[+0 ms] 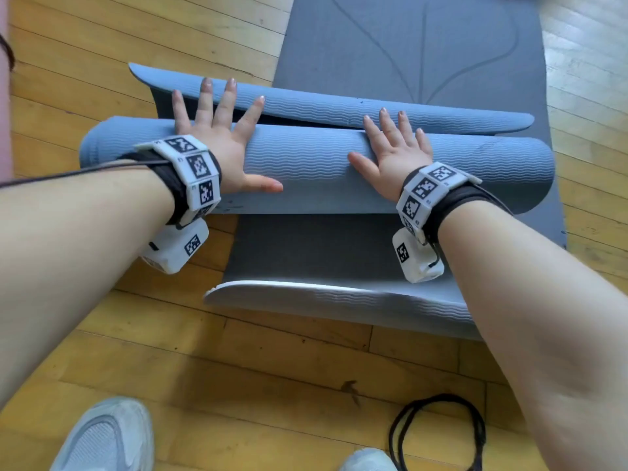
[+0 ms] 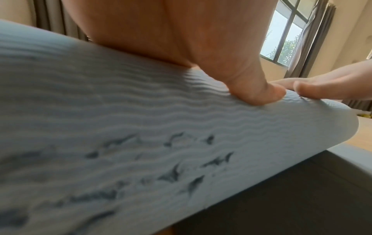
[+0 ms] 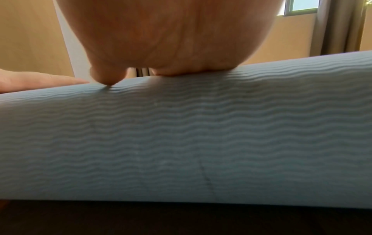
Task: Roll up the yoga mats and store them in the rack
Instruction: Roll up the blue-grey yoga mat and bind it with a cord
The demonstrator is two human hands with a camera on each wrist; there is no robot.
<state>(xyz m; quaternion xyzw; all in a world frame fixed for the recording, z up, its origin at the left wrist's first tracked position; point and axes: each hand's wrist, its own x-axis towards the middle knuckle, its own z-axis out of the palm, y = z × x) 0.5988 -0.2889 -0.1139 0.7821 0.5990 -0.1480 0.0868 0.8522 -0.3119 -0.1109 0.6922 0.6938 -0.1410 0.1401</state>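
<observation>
A blue ribbed yoga mat (image 1: 306,164) lies rolled across the floor, its loose end flap (image 1: 339,103) sticking out on the far side. My left hand (image 1: 221,130) presses flat on the roll's left part, fingers spread and reaching onto the flap. My right hand (image 1: 394,144) lies flat on the roll right of centre, fingers straight. Under the roll a dark grey mat (image 1: 424,45) is spread out, its near edge (image 1: 323,294) curled up. The wrist views show each palm (image 2: 161,39) (image 3: 171,39) pressing the ribbed roll (image 2: 141,143) (image 3: 181,135). No rack is in view.
Wooden floor (image 1: 170,351) surrounds the mats. My two grey shoes (image 1: 108,436) stand at the bottom edge, with a black cord loop (image 1: 438,433) lying on the floor near the right one. A pink mat edge (image 1: 5,96) runs along the far left. Curtains and windows (image 2: 286,31) appear behind.
</observation>
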